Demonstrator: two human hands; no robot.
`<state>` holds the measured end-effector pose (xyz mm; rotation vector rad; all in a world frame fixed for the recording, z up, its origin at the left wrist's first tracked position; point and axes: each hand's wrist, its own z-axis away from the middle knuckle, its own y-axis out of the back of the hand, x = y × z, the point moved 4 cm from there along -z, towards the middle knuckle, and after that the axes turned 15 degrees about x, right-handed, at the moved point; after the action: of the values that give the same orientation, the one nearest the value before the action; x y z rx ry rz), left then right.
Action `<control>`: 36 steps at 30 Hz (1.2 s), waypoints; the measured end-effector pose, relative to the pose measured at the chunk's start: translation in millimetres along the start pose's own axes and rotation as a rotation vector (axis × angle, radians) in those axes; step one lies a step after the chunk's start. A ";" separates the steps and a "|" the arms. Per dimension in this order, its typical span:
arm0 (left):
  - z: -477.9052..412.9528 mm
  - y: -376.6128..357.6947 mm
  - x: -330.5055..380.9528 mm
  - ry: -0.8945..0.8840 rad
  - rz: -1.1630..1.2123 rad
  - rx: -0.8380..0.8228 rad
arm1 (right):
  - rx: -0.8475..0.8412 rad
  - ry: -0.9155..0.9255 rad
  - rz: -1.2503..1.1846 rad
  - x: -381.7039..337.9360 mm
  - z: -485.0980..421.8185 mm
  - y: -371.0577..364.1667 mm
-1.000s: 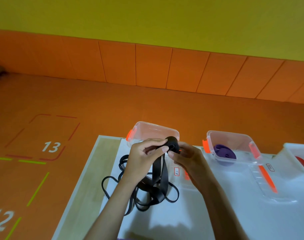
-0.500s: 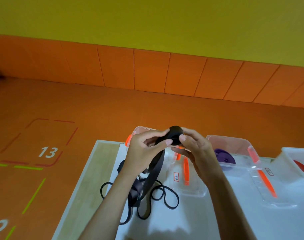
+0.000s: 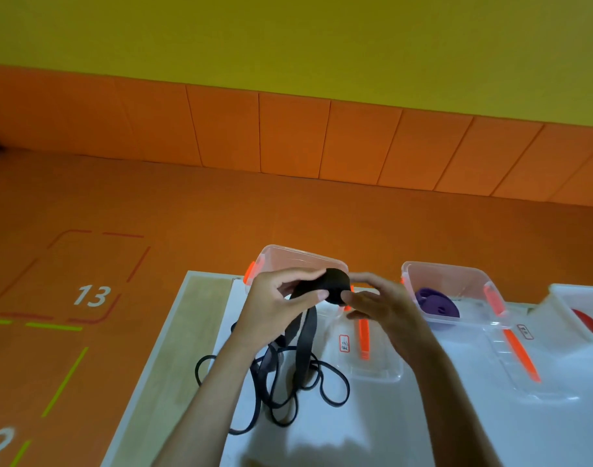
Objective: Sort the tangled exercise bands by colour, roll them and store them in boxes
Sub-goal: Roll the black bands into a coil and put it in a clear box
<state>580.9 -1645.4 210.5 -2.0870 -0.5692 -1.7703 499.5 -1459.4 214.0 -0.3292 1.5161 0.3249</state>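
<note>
fingers (image 3: 300,275) of the left hand (image 3: 271,311) curl round the rolled end of the long black rubber exercise band (image 3: 337,289) and pinch it, thumb near, fingers on top. fingers (image 3: 362,299) of the right hand (image 3: 389,311) touch the roll from the right, but they are blurred, so i cannot tell if they grip or just push.

the roll is up in the air, in front of the far left see-through plastic box with orange clips (image 3: 298,259). if the pinch goes soft, i think the roll could spring open, since rubber likes to unwind. the unrolled part hangs down to the white worktop (image 3: 355,429) and ends in a messy heap of black loops (image 3: 281,379). those loops cross each other, so a hard pull could make a knot or drag the heap about.

the roll looks fat, round and tight. the hanging part looks flat and wide, and the loops look thin and floppy.
</note>
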 end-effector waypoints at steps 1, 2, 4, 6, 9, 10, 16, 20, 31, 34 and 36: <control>-0.7 -1.1 0.5 -0.007 -0.021 -0.041 | 0.016 0.001 0.035 -3.3 -1.1 3.6; -1.1 -3.4 1.2 -0.008 -0.026 -0.076 | 0.043 0.005 0.040 -5.8 -2.1 6.4; -1.0 -9.7 3.8 0.007 0.016 -0.114 | 0.117 0.018 -0.016 -6.8 -2.6 7.9; -0.5 -14.9 4.0 0.036 0.096 -0.092 | 0.167 0.003 -0.137 -0.1 -0.5 4.1; -2.8 -13.2 0.6 0.063 0.149 0.013 | 0.116 0.022 -0.236 10.4 4.5 -3.6; -4.5 -11.8 1.1 0.058 0.125 0.009 | 0.088 0.046 -0.181 11.4 4.0 -2.8; -4.0 -21.5 11.7 0.006 -0.068 -0.166 | 0.090 0.106 -0.062 -4.2 -0.3 9.8; -5.7 -20.3 19.5 0.031 -0.001 -0.099 | 0.069 0.091 -0.210 2.4 4.6 3.7; -1.9 -17.7 28.8 -0.094 -0.109 -0.091 | 0.142 0.107 -0.127 -14.3 3.4 8.6; -3.6 -12.5 19.8 0.022 0.019 -0.071 | 0.130 0.078 -0.171 -6.7 6.6 4.4; -5.3 -7.6 19.0 0.022 -0.016 -0.092 | 0.038 0.051 -0.126 0.8 9.8 2.3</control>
<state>575.2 -1640.0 230.2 -2.1257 -0.5089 -1.8591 507.5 -1453.3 213.5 -0.4037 1.5420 0.1885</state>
